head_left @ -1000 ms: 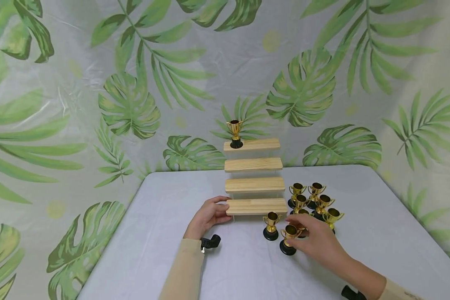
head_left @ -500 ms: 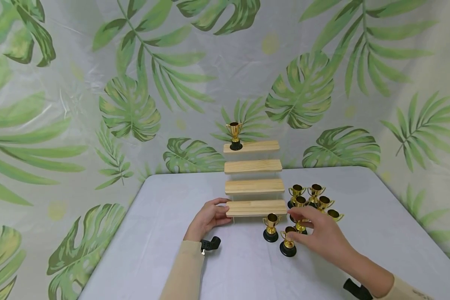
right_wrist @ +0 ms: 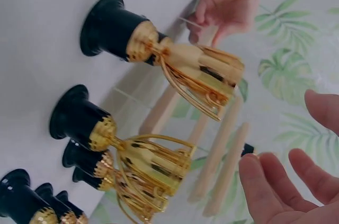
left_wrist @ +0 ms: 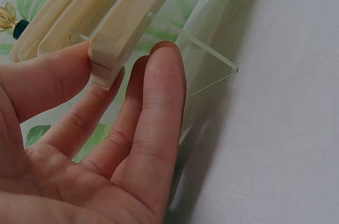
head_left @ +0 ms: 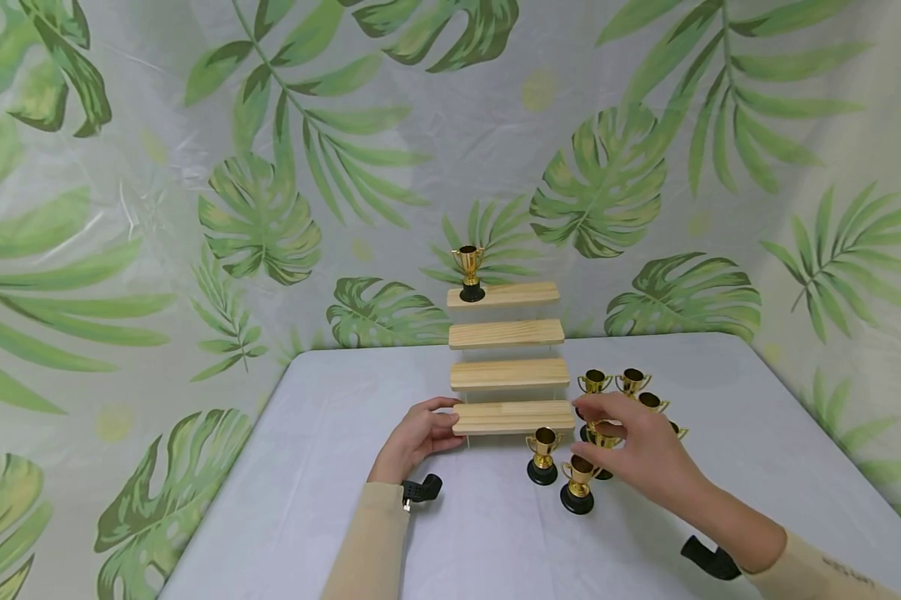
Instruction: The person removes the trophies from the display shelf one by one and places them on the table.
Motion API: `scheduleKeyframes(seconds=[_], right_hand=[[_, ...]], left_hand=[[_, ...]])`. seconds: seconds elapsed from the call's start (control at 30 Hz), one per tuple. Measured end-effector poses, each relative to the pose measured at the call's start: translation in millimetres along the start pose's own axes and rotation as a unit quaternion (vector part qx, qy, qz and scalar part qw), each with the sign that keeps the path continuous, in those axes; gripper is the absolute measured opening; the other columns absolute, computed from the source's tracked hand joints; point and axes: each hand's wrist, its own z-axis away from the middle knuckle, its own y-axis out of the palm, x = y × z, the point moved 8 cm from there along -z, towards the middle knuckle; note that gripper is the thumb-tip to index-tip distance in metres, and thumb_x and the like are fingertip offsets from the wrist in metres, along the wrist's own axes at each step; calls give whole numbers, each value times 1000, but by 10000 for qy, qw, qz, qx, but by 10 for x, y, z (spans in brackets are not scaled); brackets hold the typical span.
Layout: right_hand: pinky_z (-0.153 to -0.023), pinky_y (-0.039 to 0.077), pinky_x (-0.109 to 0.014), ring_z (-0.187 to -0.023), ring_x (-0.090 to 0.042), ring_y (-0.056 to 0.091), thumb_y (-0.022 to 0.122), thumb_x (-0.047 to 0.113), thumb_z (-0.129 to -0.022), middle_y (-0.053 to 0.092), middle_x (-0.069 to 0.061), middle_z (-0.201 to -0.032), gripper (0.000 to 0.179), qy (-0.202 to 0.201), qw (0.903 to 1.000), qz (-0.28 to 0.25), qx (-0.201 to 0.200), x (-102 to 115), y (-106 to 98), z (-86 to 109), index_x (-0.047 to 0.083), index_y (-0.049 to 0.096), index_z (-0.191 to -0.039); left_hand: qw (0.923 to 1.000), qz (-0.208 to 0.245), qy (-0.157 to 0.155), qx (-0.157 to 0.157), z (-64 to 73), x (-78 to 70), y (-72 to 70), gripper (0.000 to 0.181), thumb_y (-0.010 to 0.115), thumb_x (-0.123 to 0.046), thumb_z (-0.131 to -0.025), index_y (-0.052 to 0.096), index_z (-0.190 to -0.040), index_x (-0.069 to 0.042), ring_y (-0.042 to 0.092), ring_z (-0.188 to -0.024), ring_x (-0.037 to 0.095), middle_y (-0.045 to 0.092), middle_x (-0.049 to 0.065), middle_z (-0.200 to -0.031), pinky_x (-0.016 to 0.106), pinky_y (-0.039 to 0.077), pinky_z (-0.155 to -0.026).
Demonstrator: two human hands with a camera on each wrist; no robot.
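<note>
A tiered display stand (head_left: 510, 373) has wooden steps on clear supports. My left hand (head_left: 418, 435) pinches the left end of its lowest step, the thumb on one face and a finger against the other in the left wrist view. One small gold trophy cup (head_left: 470, 265) with a black base stands at the left of the top step. My right hand (head_left: 648, 454) hovers over the cups on the right, thumb and fingers parted with nothing between them. Beneath it, a trophy cup (head_left: 578, 483) stands upright. Another trophy cup (head_left: 543, 454) stands left of that, before the stand.
Several more trophy cups, such as the back right cup (head_left: 633, 382), cluster right of the stand, partly hidden by my right hand. A white cloth covers the table (head_left: 330, 417). Behind it hangs a leaf-patterned backdrop (head_left: 390, 208).
My right hand has drawn slightly up and away from the front cups, its fingers uncovering the nearest one. My left hand stays on the stand, and the cups stand where they were.
</note>
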Motion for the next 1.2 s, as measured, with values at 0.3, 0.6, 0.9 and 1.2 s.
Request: scheduleKeyframes(seconds=[0.3, 0.6, 0.9, 1.2], right_hand=[[-81, 59, -36, -100, -17, 65, 89, 16, -78, 66, 8, -113, 53, 16, 9999, -82, -141, 73, -78, -142, 18, 66, -125], [-82, 59, -31, -102, -18, 65, 86, 23, -82, 65, 5, -115, 55, 264, 9988, -369, -206, 79, -141, -308, 19, 63, -131], [-85, 58, -32, -105, -16, 65, 84, 29, -85, 66, 3, -117, 54, 422, 9963, -691, -277, 105, -159, -498, 24, 62, -133], [-84, 56, -20, -106, -20, 67, 82, 33, -86, 66, 1, -119, 52, 703, 9932, -862, -330, -8, -147, -757, 23, 62, -132]], left_hand=[[10000, -47, 3, 30, 21, -14, 14, 41, 69, -5, -92, 60, -132, -2, 71, -93, 26, 67, 19, -112, 41, 60, -81], [9999, -49, 62, 67, 20, -19, 13, 43, 68, -5, -92, 58, -133, 0, 70, -94, 26, 66, 19, -112, 41, 60, -81], [10000, 4, 32, 0, 26, -13, -8, 41, 70, -4, -90, 61, -130, -2, 70, -94, 27, 65, 20, -114, 42, 60, -81], [10000, 20, -22, -41, -11, 9, -15, 41, 70, -5, -91, 61, -131, -3, 71, -92, 27, 67, 20, -112, 41, 60, -81]])
